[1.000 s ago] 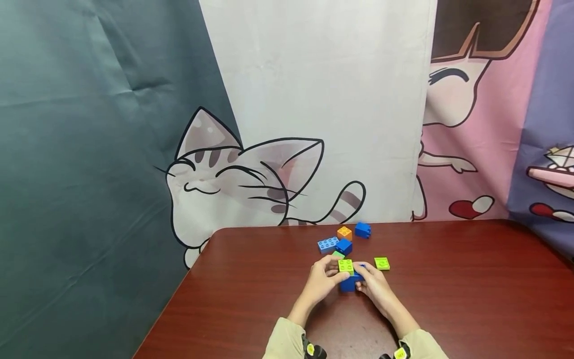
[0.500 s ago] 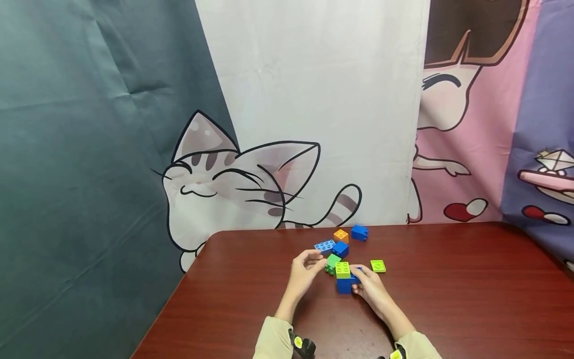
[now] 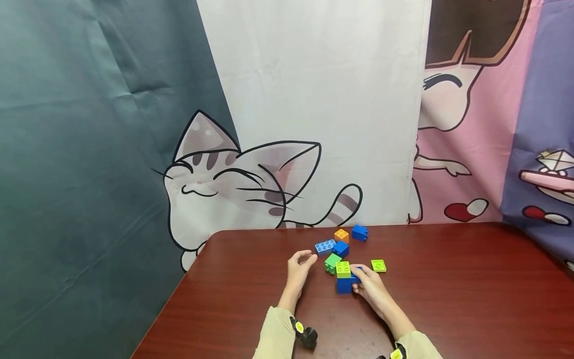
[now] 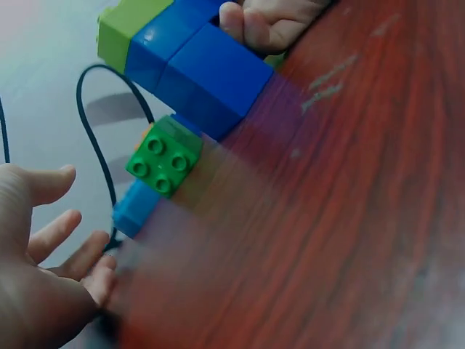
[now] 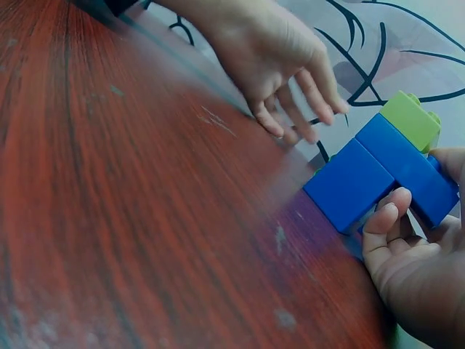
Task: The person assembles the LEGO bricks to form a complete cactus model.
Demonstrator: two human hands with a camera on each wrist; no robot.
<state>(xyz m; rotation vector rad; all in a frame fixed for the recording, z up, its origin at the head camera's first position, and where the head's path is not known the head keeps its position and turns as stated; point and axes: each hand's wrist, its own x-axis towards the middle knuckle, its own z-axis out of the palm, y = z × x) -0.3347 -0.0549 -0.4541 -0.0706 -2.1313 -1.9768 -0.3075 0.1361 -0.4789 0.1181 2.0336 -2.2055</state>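
Observation:
My right hand (image 3: 374, 291) grips the right side of a small stack of toy building bricks. In it, a lime brick (image 3: 343, 269) sits on top of blue bricks (image 3: 345, 285), the upper one jutting out toward my right fingers. From the right wrist view, the thumb and fingers pinch that jutting blue brick (image 5: 410, 167). The left hand (image 3: 298, 274) is apart from the stack, fingers loosely bent and holding nothing. Just behind the stack lies a green brick (image 3: 332, 264), tipped on its side with studs (image 4: 160, 163) facing the left wrist camera.
Beyond the green brick are a light blue brick (image 3: 325, 247), a dark blue brick (image 3: 341, 249) and an orange brick (image 3: 342, 236). Another blue brick (image 3: 359, 233) lies near the back edge of the brown table (image 3: 448, 289). A flat lime piece (image 3: 378, 266) is right of the stack.
My left hand has let go of the stack and moved away to the left, uncovering the green brick. The right hand keeps its hold, almost in place.

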